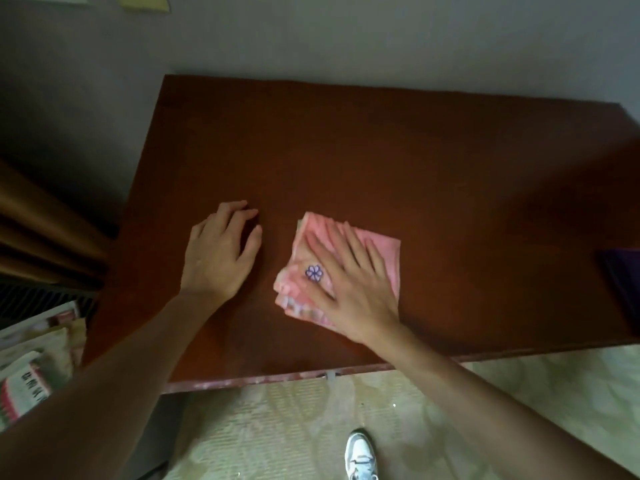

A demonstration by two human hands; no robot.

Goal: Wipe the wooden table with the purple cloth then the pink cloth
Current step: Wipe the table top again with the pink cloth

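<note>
A dark wooden counter (381, 150) fills most of the view, with its near edge running across the lower middle and pale patterned flooring seen beyond it. Most of the surface is bare.

A folded pink cloth (384, 252), marked with a small blue flower, is laid on the near middle of the counter. It is pressed flat under the right hand (349, 289), which is spread open with fingers extended, palm down on the cloth rather than gripping it. The left hand (221, 251) is rested on the bare wood just left of the cloth, fingers loosely curled and nothing held, apparently as a brace.

A purple cloth (623, 271) is seen at the far right edge of the counter, well apart from both hands, partly cut off by the frame. From that, the purple pass is judged to be finished and the pink pass to be in hand.

For this step to be done well, even pressure should be kept through the whole palm so the folded layers are not bunched or dragged open. Long overlapping strokes are advised, carried out to the far corners and the right side, since only the near middle is covered now. The purple cloth may need to be lifted so the wood beneath it is reached.
</note>
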